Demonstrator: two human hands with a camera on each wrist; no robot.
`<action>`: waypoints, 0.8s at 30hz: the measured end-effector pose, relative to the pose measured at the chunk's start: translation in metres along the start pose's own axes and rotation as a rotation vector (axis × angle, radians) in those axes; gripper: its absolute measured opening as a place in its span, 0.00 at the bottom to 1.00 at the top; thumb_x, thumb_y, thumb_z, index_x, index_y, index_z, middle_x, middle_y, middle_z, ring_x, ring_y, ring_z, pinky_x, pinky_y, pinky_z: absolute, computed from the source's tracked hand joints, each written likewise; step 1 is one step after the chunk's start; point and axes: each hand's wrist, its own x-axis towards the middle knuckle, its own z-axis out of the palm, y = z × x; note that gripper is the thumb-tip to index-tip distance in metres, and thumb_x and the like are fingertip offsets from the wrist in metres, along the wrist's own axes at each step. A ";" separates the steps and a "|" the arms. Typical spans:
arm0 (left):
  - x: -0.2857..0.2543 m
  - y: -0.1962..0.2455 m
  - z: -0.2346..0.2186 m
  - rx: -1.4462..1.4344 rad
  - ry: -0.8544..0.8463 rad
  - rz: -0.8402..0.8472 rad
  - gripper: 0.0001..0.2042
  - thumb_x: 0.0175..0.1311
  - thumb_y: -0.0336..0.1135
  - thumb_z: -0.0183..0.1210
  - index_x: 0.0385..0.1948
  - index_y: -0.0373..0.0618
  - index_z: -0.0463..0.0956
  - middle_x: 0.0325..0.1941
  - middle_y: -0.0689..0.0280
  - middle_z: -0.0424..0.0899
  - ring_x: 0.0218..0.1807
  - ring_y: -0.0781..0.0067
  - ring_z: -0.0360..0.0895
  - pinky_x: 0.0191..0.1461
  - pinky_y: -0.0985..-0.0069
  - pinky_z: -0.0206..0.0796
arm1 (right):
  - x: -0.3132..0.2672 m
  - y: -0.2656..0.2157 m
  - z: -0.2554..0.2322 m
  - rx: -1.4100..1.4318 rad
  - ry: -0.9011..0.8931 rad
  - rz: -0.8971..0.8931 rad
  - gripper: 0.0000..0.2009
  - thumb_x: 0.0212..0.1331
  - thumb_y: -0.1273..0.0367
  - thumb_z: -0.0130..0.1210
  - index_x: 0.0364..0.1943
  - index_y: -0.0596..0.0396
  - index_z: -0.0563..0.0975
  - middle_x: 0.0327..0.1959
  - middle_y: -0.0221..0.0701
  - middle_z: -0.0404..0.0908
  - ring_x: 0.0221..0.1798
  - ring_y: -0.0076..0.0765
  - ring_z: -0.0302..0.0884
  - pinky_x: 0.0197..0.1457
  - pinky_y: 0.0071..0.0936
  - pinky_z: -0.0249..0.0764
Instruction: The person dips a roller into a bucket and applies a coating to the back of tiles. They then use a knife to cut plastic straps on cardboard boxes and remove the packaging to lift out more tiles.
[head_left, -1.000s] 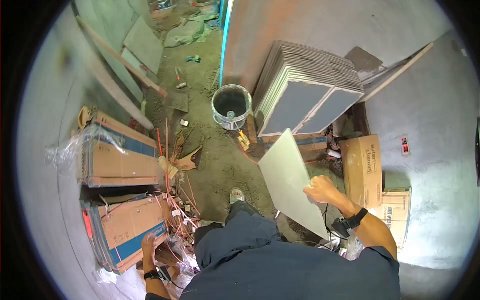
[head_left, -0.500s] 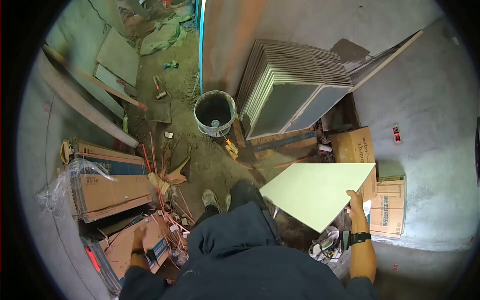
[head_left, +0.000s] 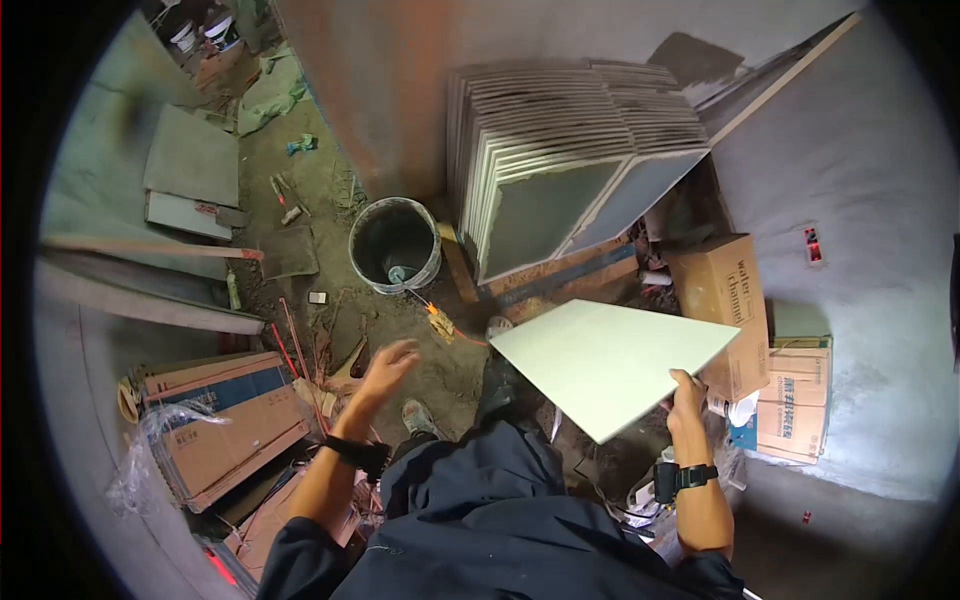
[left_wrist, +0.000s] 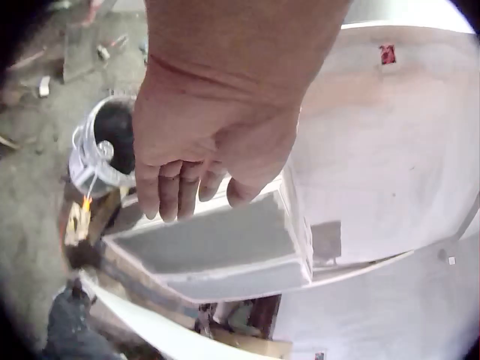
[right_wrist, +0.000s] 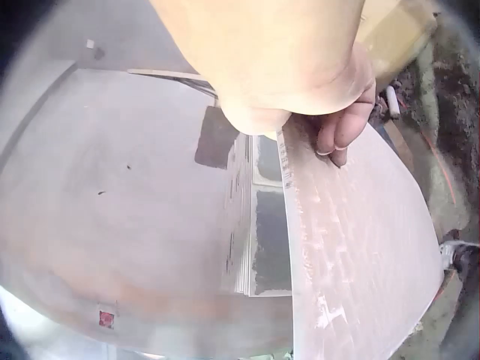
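Observation:
My right hand (head_left: 687, 396) grips a pale square tile (head_left: 612, 362) by its right edge and holds it tilted in front of the body. Fingers curl under the tile's textured back (right_wrist: 360, 232) in the right wrist view. My left hand (head_left: 385, 372) is raised over the floor to the left of the tile, its fingers loosely bent and nothing in them. From the left wrist view, the left hand (left_wrist: 214, 154) hangs with fingers apart, overlapping a stack of large tiles (left_wrist: 217, 232) behind it.
Many tiles stand in a stack (head_left: 560, 190) leaning against the wall. A bucket (head_left: 397, 243) is on the dirt floor beside them. Flat tile cartons (head_left: 230, 420) lie at left among plastic wrap and straps. A cardboard box (head_left: 722, 315) stands at right. Feet are below the tile's left corner.
My left hand has left the carton at lower left and come up and right, empty. The tile was swung from steep to flatter, then shifted slightly left, still in my right hand.

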 end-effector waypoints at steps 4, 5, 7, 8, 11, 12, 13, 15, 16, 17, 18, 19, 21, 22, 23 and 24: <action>0.064 0.020 0.127 -0.447 -0.177 -0.529 0.30 0.70 0.48 0.55 0.67 0.38 0.61 0.59 0.49 0.75 0.56 0.54 0.76 0.57 0.57 0.71 | 0.067 -0.006 0.044 0.011 -0.079 0.176 0.15 0.53 0.64 0.59 0.43 0.56 0.78 0.40 0.36 0.81 0.40 0.33 0.81 0.31 0.32 0.78; 0.080 0.023 0.152 -0.531 -0.220 -0.650 0.33 0.70 0.51 0.55 0.68 0.38 0.58 0.64 0.46 0.71 0.60 0.49 0.74 0.60 0.54 0.70 | 0.080 -0.012 0.058 -0.001 -0.092 0.209 0.15 0.53 0.64 0.59 0.43 0.56 0.77 0.41 0.36 0.81 0.40 0.33 0.80 0.31 0.32 0.78; 0.097 0.032 0.194 -0.737 -0.288 -0.738 0.33 0.68 0.59 0.55 0.65 0.42 0.63 0.64 0.45 0.70 0.57 0.50 0.75 0.61 0.52 0.69 | 0.109 -0.015 0.083 -0.012 -0.058 0.266 0.20 0.51 0.64 0.61 0.47 0.57 0.73 0.43 0.37 0.78 0.41 0.34 0.78 0.34 0.33 0.78; 0.107 0.031 0.209 -0.842 -0.324 -0.774 0.29 0.70 0.57 0.53 0.63 0.43 0.66 0.62 0.51 0.73 0.56 0.54 0.75 0.60 0.53 0.70 | 0.122 -0.013 0.091 -0.020 -0.062 0.286 0.20 0.51 0.64 0.61 0.47 0.57 0.73 0.43 0.37 0.78 0.41 0.34 0.78 0.34 0.33 0.78; 0.134 0.062 0.240 -0.979 -0.227 -0.736 0.22 0.74 0.50 0.50 0.60 0.45 0.68 0.55 0.62 0.78 0.54 0.63 0.77 0.57 0.57 0.73 | 0.155 -0.002 0.111 0.014 -0.145 0.337 0.26 0.52 0.64 0.62 0.53 0.58 0.65 0.44 0.37 0.77 0.40 0.36 0.78 0.39 0.37 0.77; 0.141 0.075 0.248 -0.980 -0.150 -0.686 0.20 0.75 0.48 0.49 0.58 0.45 0.69 0.53 0.65 0.80 0.54 0.66 0.78 0.56 0.60 0.74 | 0.163 0.000 0.118 0.022 -0.151 0.337 0.25 0.52 0.64 0.62 0.52 0.58 0.66 0.44 0.37 0.77 0.39 0.35 0.78 0.37 0.36 0.77; 0.151 0.088 0.255 -0.948 -0.020 -0.714 0.16 0.74 0.43 0.51 0.55 0.44 0.68 0.50 0.65 0.81 0.50 0.69 0.80 0.50 0.67 0.77 | 0.164 -0.007 0.126 0.031 -0.137 0.325 0.25 0.52 0.64 0.62 0.52 0.57 0.66 0.44 0.37 0.77 0.38 0.35 0.78 0.36 0.35 0.77; 0.169 0.092 0.263 -0.867 0.059 -0.714 0.15 0.73 0.40 0.53 0.55 0.43 0.68 0.49 0.65 0.81 0.48 0.70 0.80 0.47 0.69 0.77 | 0.170 -0.019 0.138 0.036 -0.125 0.311 0.25 0.53 0.64 0.62 0.52 0.57 0.66 0.43 0.36 0.77 0.37 0.34 0.78 0.35 0.34 0.77; 0.177 0.093 0.264 -0.785 0.127 -0.706 0.15 0.72 0.37 0.55 0.54 0.42 0.67 0.48 0.65 0.81 0.46 0.70 0.81 0.43 0.70 0.78 | 0.177 -0.021 0.142 0.035 -0.123 0.315 0.25 0.53 0.64 0.62 0.52 0.57 0.67 0.43 0.36 0.78 0.36 0.35 0.78 0.34 0.33 0.77; 0.183 0.094 0.262 -0.786 0.127 -0.688 0.17 0.69 0.34 0.58 0.54 0.39 0.67 0.47 0.64 0.82 0.43 0.71 0.82 0.38 0.71 0.77 | 0.181 -0.022 0.145 0.032 -0.122 0.320 0.24 0.53 0.63 0.62 0.52 0.57 0.67 0.42 0.36 0.78 0.36 0.35 0.78 0.33 0.33 0.77; 0.187 0.098 0.261 -0.790 0.133 -0.690 0.17 0.69 0.34 0.58 0.54 0.39 0.67 0.47 0.64 0.82 0.43 0.71 0.82 0.38 0.71 0.77 | 0.185 -0.026 0.148 0.026 -0.125 0.322 0.24 0.53 0.63 0.62 0.52 0.57 0.67 0.42 0.36 0.78 0.36 0.35 0.78 0.33 0.33 0.77; 0.191 0.102 0.259 -0.807 0.153 -0.670 0.17 0.68 0.34 0.59 0.54 0.39 0.66 0.47 0.63 0.82 0.42 0.72 0.82 0.37 0.71 0.76 | 0.188 -0.030 0.152 0.025 -0.135 0.328 0.24 0.53 0.63 0.62 0.52 0.57 0.67 0.42 0.36 0.78 0.35 0.35 0.78 0.33 0.33 0.77; 0.200 0.106 0.259 -0.797 0.180 -0.656 0.19 0.67 0.34 0.61 0.54 0.37 0.66 0.48 0.62 0.82 0.41 0.72 0.82 0.34 0.74 0.75 | 0.191 -0.040 0.162 0.015 -0.079 0.335 0.24 0.53 0.64 0.62 0.51 0.57 0.68 0.43 0.36 0.78 0.34 0.35 0.78 0.34 0.34 0.78; 0.204 0.106 0.259 -0.802 0.179 -0.656 0.19 0.67 0.34 0.61 0.54 0.37 0.66 0.48 0.62 0.82 0.41 0.72 0.82 0.34 0.74 0.75 | 0.195 -0.040 0.164 0.010 -0.078 0.333 0.24 0.53 0.64 0.62 0.51 0.57 0.68 0.43 0.36 0.78 0.34 0.35 0.78 0.34 0.34 0.78; 0.209 0.105 0.257 -0.788 0.181 -0.664 0.19 0.67 0.34 0.61 0.54 0.38 0.67 0.47 0.63 0.82 0.40 0.72 0.81 0.34 0.74 0.74 | 0.202 -0.037 0.166 0.016 -0.078 0.338 0.24 0.53 0.64 0.63 0.51 0.57 0.68 0.42 0.36 0.78 0.34 0.35 0.78 0.34 0.34 0.78; 0.212 0.103 0.256 -0.772 0.182 -0.673 0.19 0.67 0.34 0.61 0.54 0.38 0.67 0.47 0.63 0.82 0.40 0.73 0.81 0.34 0.74 0.74 | 0.204 -0.039 0.170 0.023 -0.078 0.344 0.24 0.53 0.64 0.63 0.51 0.57 0.68 0.42 0.36 0.78 0.34 0.35 0.78 0.34 0.34 0.78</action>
